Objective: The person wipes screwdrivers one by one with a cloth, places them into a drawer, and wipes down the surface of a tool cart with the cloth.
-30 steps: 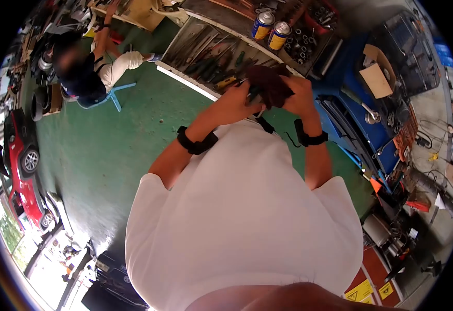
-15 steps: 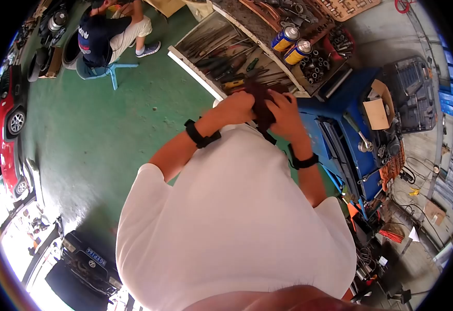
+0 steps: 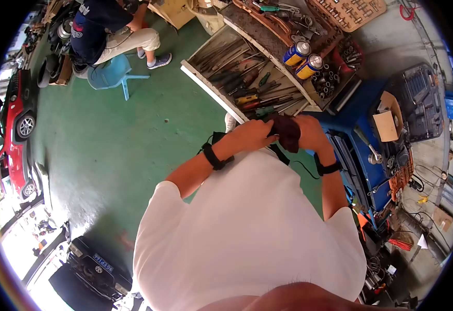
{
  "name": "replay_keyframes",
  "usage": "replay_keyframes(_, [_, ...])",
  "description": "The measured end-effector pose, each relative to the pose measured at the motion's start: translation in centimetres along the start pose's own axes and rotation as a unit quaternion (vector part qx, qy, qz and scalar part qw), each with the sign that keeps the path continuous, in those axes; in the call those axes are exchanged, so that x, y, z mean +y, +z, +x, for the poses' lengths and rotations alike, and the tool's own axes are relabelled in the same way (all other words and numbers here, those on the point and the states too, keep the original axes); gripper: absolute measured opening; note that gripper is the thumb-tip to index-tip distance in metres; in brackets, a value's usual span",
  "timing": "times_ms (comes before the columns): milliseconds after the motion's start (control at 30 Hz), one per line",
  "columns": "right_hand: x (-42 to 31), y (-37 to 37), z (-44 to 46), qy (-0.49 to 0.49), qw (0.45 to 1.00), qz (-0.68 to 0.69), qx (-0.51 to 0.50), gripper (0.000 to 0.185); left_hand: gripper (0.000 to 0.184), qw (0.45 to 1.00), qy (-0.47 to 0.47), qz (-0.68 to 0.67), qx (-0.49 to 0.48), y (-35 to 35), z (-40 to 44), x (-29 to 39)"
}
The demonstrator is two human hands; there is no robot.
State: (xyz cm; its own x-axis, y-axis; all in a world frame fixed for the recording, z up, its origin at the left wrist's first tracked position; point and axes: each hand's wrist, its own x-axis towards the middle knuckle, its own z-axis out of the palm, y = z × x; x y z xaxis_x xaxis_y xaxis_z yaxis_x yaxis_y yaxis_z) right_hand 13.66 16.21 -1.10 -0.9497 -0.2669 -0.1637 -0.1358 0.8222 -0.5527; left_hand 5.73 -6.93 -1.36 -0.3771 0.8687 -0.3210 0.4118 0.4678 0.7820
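A dark maroon cloth (image 3: 287, 132) is bunched up between my two hands, close in front of my white shirt. On its left side my left hand (image 3: 253, 135) is closed on it, with fingers curled in. My right hand (image 3: 312, 133) grips the same cloth from the right, its fingers partly hidden. Just beyond both hands is an open drawer (image 3: 213, 92) full of screwdrivers (image 3: 245, 99) and other long tools. Black bands circle both my wrists.
Two spray cans (image 3: 297, 53) stand on the workbench (image 3: 268, 39) above the drawer. A blue tool cabinet (image 3: 358, 150) is at my right, with a cardboard box (image 3: 387, 127) and a ratchet on top. A person sits on a blue stool (image 3: 111, 73) at upper left.
The view has shifted, so the surroundings sit lower and further right. My hands have drawn slightly back from the drawer, and the cloth looks more bunched.
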Motion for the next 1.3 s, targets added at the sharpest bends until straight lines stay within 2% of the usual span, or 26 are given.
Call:
replay_keyframes(100, [-0.6,-0.5,-1.2,0.025,0.998,0.061,-0.025,0.048,0.040,0.999,0.007,0.027,-0.046,-1.9,-0.6,0.1])
replay_keyframes(167, [-0.9,-0.5,-2.7,0.111,0.964,0.243,0.007,0.051,0.041,0.998,0.022,0.008,-0.064,-1.6,-0.5,-1.1])
replay_keyframes(200, [-0.3,-0.4,-3.7,0.116,0.962,0.247,0.008,0.051,0.041,0.996,0.037,-0.017,-0.081,-1.0,-0.6,-2.0])
replay_keyframes(267, [2.0,-0.8,-6.1,0.123,0.980,0.036,0.153,0.052,0.041,0.997,0.039,0.018,-0.064,-0.5,-0.9,-4.2])
replay_keyframes(300, [2.8,-1.5,-7.3,0.131,0.978,0.037,0.156,0.052,0.041,0.997,0.042,0.051,-0.042,-0.4,-1.1,-5.7])
replay_keyframes(367, [3.6,-2.9,-10.4,0.314,0.935,0.078,0.144,0.054,0.040,0.998,-0.023,0.041,-0.031,0.1,-1.2,-10.3])
replay_keyframes(400, [4.1,-2.7,-11.9,0.320,0.933,0.080,0.141,0.054,0.040,0.998,-0.023,0.038,-0.037,-0.3,-1.2,-11.1])
replay_keyframes(467, [4.9,-1.3,-14.2,0.331,0.929,0.012,0.162,0.056,0.043,0.984,-0.177,0.034,-0.011,-1.2,-0.9,-12.6])
replay_keyframes(500, [5.0,-0.4,-15.2,0.373,0.919,0.015,0.130,0.057,0.043,0.983,-0.180,0.035,-0.018,-0.9,-0.6,-13.5])
replay_keyframes(567, [4.3,2.7,-15.9,0.352,0.921,0.069,0.156,0.057,0.048,0.975,-0.198,0.021,0.101,0.2,0.6,-16.5])
replay_keyframes(667, [-0.3,3.0,-13.6,0.327,0.918,0.132,0.185,0.056,0.052,0.975,-0.184,0.016,0.120,1.7,4.9,-20.2])
replay_keyframes(700, [-1.5,3.2,-12.8,0.330,0.904,0.191,0.193,0.054,0.052,0.977,-0.183,0.019,0.110,2.2,6.8,-21.3])
replay_keyframes(733, [-2.2,3.6,-12.5,0.333,0.886,0.250,0.203,0.053,0.053,0.977,-0.153,0.040,0.146,2.9,8.9,-22.2])
replay_keyframes(767, [-2.4,4.1,-12.8,0.363,0.883,0.244,0.170,0.050,0.054,0.974,-0.122,0.057,0.181,3.9,10.2,-22.5])
replay_keyframes(800, [-2.8,4.4,-13.3,0.376,0.877,0.242,0.177,0.050,0.054,0.978,-0.111,0.054,0.170,4.3,11.0,-22.3])
replay_keyframes(867, [-3.1,3.8,-13.8,0.408,0.886,0.163,0.148,0.047,0.049,0.978,-0.048,0.047,0.200,4.1,13.9,-21.4])
replay_keyframes(900, [-3.7,3.1,-13.9,0.458,0.872,0.128,0.117,0.046,0.050,0.985,-0.093,0.027,0.145,3.3,14.5,-20.1])
replay_keyframes(933, [-3.9,3.1,-14.7,0.466,0.868,0.123,0.116,0.046,0.050,0.986,-0.087,0.020,0.140,4.8,15.7,-21.7])
replay_keyframes(1000, [-4.4,4.4,-16.1,0.445,0.830,0.216,0.256,0.045,0.053,0.985,-0.137,0.069,0.085,7.1,18.4,-25.4])
replay_keyframes(1033, [-4.2,5.4,-17.0,0.448,0.828,0.215,0.258,0.045,0.046,0.975,-0.204,0.058,0.069,7.6,18.8,-24.6])
replay_keyframes(1100, [-4.0,7.1,-18.8,0.490,0.813,0.198,0.246,0.045,0.041,0.977,-0.173,0.082,0.092,8.9,19.7,-26.1])
replay_keyframes(1167, [-4.7,8.0,-18.9,0.487,0.815,0.179,0.258,0.043,0.036,0.977,-0.143,0.107,0.113,10.9,21.4,-29.3])
replay_keyframes(1200, [-5.1,8.6,-18.9,0.481,0.819,0.160,0.269,0.042,0.033,0.972,-0.063,0.174,0.147,11.8,22.3,-31.1])
replay_keyframes(1267, [-5.4,10.0,-19.3,0.514,0.808,0.162,0.240,0.044,0.030,0.956,0.019,0.238,0.172,12.2,22.1,-31.6])
replay_keyframes(1300, [-5.6,10.6,-19.5,0.538,0.801,0.159,0.209,0.046,0.030,0.958,-0.004,0.258,0.129,11.4,21.7,-30.2])
